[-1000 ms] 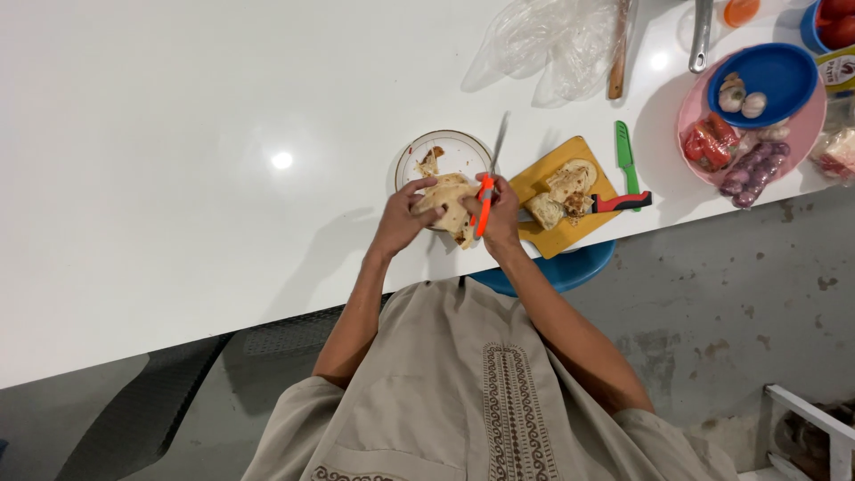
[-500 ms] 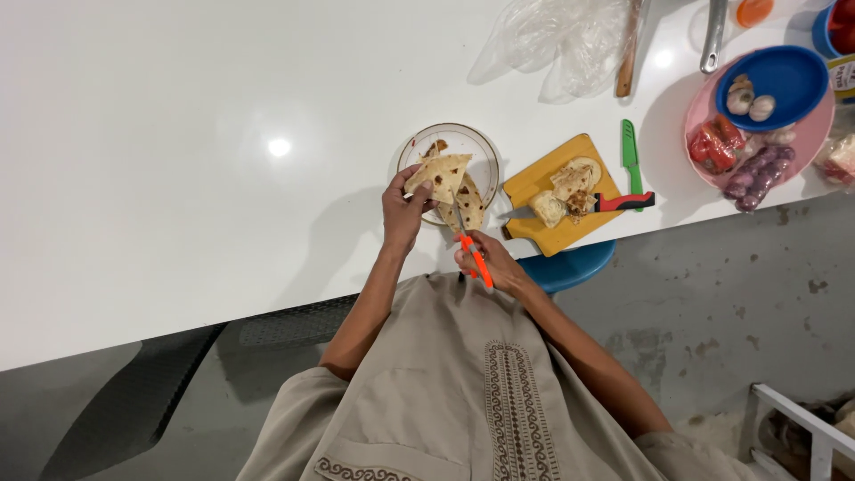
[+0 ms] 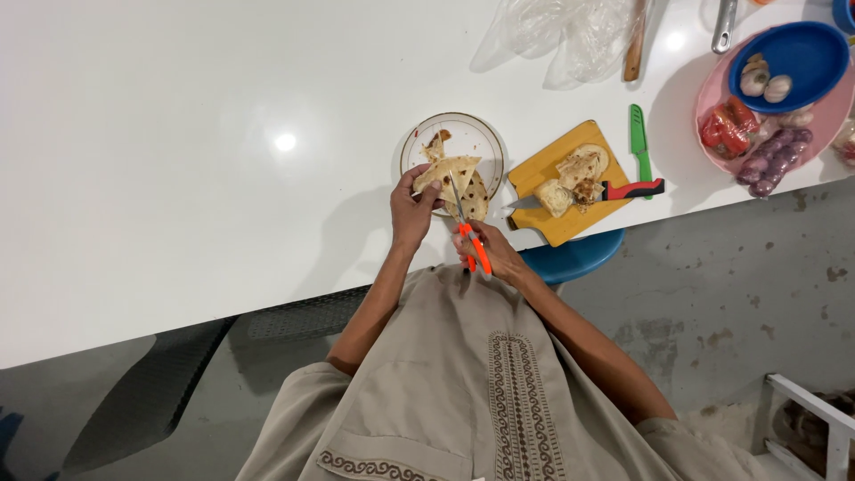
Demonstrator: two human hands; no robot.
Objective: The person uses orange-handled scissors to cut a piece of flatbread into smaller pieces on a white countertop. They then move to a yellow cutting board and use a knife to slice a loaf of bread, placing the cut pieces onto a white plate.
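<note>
Fingers of the left hand [image 3: 411,209] are closed on the near edge of a folded flatbread [image 3: 447,169], pinching it and holding it over the round plate [image 3: 485,141]. The right hand [image 3: 490,251] is wrapped around the orange handles of the scissors [image 3: 469,240]; its fingers are closed on these handles, and the thin metal blades point away from the person and lie across the flatbread. How far the blades stand apart I cannot tell, they are too thin here. Under the held piece, more flatbread pieces [image 3: 474,198] rest on the plate, and one small scrap [image 3: 436,142] lies at its far side.

The plate stands on the white table [image 3: 178,134], near its front edge. Just to the right of the plate is a yellow cutting board [image 3: 543,169] with some pale pieces of food [image 3: 574,174] on it. A knife with a red and black handle [image 3: 628,189] lies across this board, and a green knife [image 3: 638,138] lies just beside the board on the table. Farther right is a pink tray [image 3: 712,98] with a blue bowl [image 3: 788,55], red and purple food. Clear plastic bags [image 3: 570,36] lie at the far side. A blue stool [image 3: 570,258] shows under the table edge.
</note>
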